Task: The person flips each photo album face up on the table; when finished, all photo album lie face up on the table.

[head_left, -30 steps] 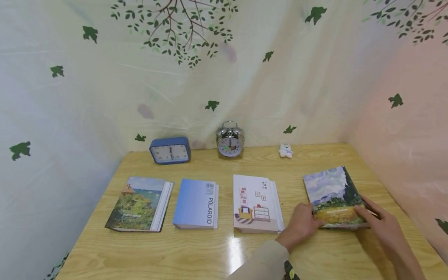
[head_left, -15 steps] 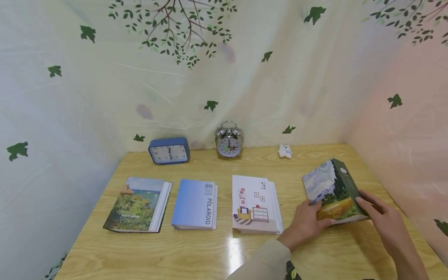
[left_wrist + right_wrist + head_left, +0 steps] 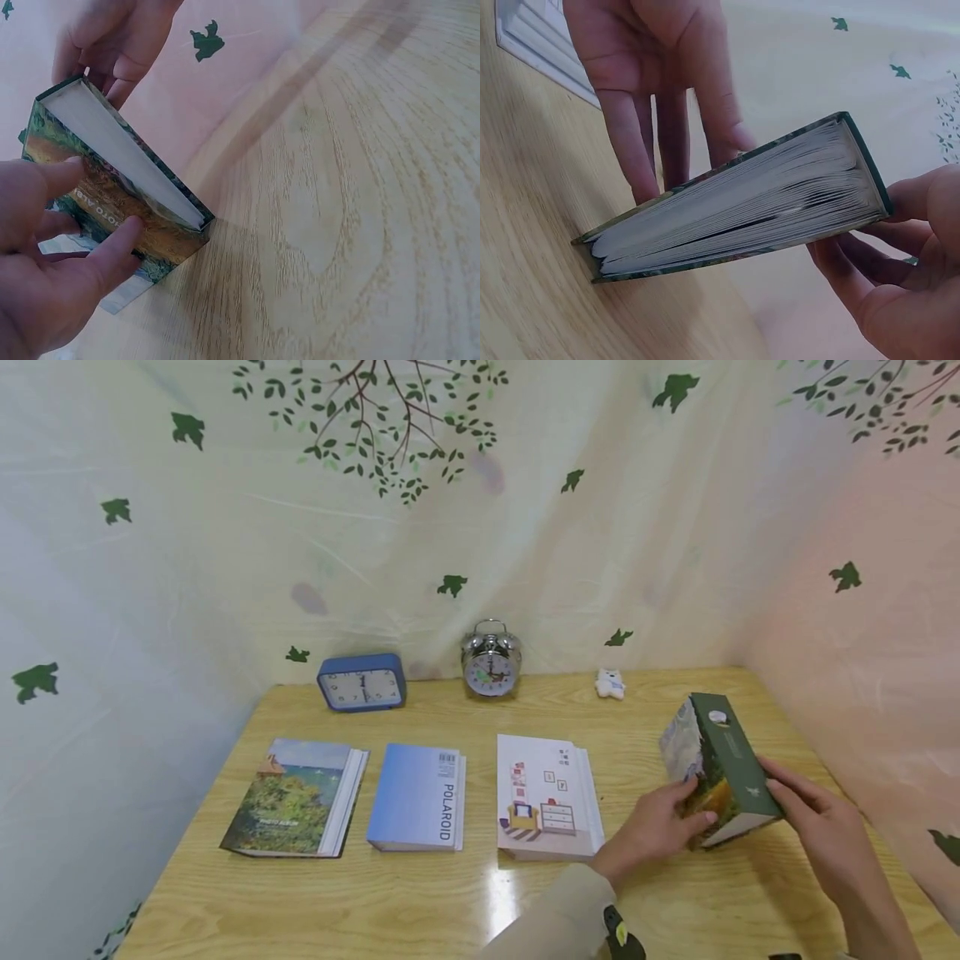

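Observation:
A thick photo album [image 3: 737, 764] with a painted landscape cover and dark green spine stands tilted at the table's right, spine upward. Its lower opening edge meets the table. My right hand [image 3: 828, 847] pinches it at the spine edge, thumb on the spine and fingers behind the back cover. The fingers of my left hand [image 3: 648, 828] rest on the painted front cover, fairly straight, as the left wrist view also shows. White page edges [image 3: 735, 214] show at the album's end in the right wrist view.
Left of it lie a white album [image 3: 543, 785] with a furniture drawing, a blue POLAROID album [image 3: 412, 793] and a seaside-cover album [image 3: 300, 793]. Behind stand a blue clock [image 3: 363, 685], a silver alarm clock [image 3: 491, 664] and a small white bear figure [image 3: 610, 683].
The landscape album has turned up from lying nearly flat to standing tilted, its green spine now showing. My left hand shifted slightly along the cover; my right hand stayed at the spine side.

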The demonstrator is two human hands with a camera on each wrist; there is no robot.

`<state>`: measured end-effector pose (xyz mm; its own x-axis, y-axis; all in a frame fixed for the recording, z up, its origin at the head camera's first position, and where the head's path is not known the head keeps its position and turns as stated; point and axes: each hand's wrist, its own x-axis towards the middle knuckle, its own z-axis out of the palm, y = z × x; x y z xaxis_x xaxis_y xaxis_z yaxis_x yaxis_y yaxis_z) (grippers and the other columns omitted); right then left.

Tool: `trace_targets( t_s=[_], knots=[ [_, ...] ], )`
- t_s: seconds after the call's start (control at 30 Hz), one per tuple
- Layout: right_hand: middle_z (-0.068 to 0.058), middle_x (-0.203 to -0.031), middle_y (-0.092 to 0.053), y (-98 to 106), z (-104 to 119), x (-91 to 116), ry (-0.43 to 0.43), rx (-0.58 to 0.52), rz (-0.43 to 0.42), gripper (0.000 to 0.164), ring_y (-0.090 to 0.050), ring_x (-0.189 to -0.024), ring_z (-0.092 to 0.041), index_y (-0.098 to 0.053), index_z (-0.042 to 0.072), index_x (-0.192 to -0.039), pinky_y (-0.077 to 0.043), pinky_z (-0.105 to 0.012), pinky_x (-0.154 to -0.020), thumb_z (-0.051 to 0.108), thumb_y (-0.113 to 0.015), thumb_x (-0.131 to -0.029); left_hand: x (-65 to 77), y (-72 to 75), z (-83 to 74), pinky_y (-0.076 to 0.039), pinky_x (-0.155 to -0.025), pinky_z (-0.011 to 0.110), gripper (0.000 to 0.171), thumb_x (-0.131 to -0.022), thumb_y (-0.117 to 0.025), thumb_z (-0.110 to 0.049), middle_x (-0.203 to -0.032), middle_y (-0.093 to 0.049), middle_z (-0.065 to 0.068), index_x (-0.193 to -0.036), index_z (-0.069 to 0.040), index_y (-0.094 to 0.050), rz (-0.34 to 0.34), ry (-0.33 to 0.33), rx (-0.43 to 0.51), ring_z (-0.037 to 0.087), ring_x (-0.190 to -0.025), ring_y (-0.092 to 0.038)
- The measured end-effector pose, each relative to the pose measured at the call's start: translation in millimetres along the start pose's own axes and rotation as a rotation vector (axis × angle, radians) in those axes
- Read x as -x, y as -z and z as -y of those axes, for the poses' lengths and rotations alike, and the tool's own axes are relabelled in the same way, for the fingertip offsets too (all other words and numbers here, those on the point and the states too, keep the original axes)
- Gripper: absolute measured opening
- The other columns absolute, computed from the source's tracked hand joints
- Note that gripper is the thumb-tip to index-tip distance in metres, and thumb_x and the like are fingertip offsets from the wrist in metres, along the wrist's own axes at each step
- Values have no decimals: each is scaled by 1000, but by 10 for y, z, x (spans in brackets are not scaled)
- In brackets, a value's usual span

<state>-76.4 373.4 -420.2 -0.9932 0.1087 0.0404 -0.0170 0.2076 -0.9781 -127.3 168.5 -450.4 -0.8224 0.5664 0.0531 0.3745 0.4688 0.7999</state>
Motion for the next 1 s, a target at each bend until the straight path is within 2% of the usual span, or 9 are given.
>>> trace_targets(
  t_s=[0.17,0.3,0.5,0.73,0.87,1.0],
  knots=[
    [29,-117,-54,-78,53,-3,7,66,26,50,-56,-100,16,-43,11,-145,-48,-7,-74,26,-54,-98,34,66,-46,-48,-93,21,54,-98,-45,-48,-139,-53,-6,-147,-24,-40,-21,90,236,3,-120,-54],
    [29,-122,-52,-141,95,-8,7,143,45,51,-53,-101,17,-41,13,-146,-48,-7,-75,28,-52,-99,44,179,-126,-50,-87,19,56,-97,-48,-48,-141,-51,-6,-147,-26,-37,-59,96,338,2,-115,-57],
    [22,-136,-47,-241,147,-9,2,277,60,53,-47,-104,22,-39,18,-148,-47,-7,-76,36,-49,-99,90,314,-178,-49,-82,14,60,-97,-53,-41,-142,-49,-1,-149,-21,-33,-90,60,314,6,-116,-57],
    [9,-144,-44,-365,181,-31,44,310,111,52,-43,-108,21,-38,15,-148,-44,-5,-79,34,-48,-100,158,397,-109,-48,-80,11,58,-97,-56,-34,-146,-45,-5,-149,-22,-34,-131,35,303,5,-115,-58],
    [2,-147,-43,-434,178,-39,63,346,133,51,-43,-109,21,-38,17,-148,-44,-6,-78,35,-47,-101,188,424,-57,-49,-83,14,58,-96,-58,-34,-145,-46,-5,-148,-20,-36,-156,44,299,4,-113,-60],
    [9,-143,-45,-491,133,-47,114,333,160,49,-46,-109,18,-37,15,-148,-47,-9,-80,32,-42,-103,214,455,-26,-50,-87,18,58,-95,-59,-35,-142,-50,-3,-147,-18,-40,-176,58,257,6,-112,-60]
  ],
)
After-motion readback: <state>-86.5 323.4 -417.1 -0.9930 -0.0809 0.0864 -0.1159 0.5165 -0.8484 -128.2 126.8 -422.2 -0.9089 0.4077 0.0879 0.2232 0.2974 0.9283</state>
